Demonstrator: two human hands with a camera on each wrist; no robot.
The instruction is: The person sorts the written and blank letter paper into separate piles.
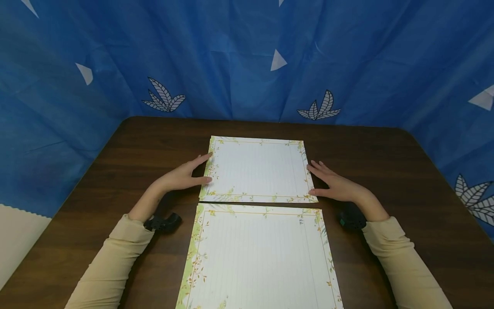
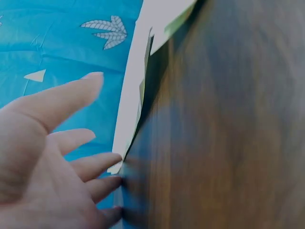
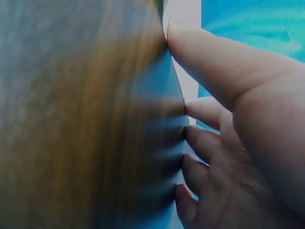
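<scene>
A stack of lined paper sheets [image 1: 258,169] with a leafy printed border lies on the far part of the table. At its left edge is my left hand [image 1: 181,175], thumb and fingers spread apart and fairly straight. The left wrist view shows the sheets' edges [image 2: 129,105] slightly apart, with the fingertips down at the tabletop. My right hand [image 1: 337,184] rests at the stack's right edge, its fingers extended. In the right wrist view, its thumb [image 3: 209,55] is right at the paper's edge and the other fingertips meet the table.
A second lined sheet [image 1: 258,257] with the same border lies nearer, just below the stack, with small writing near its upper right. The dark wooden table [image 1: 386,163] has rounded far corners. A blue curtain [image 1: 247,64] with leaf prints hangs behind it.
</scene>
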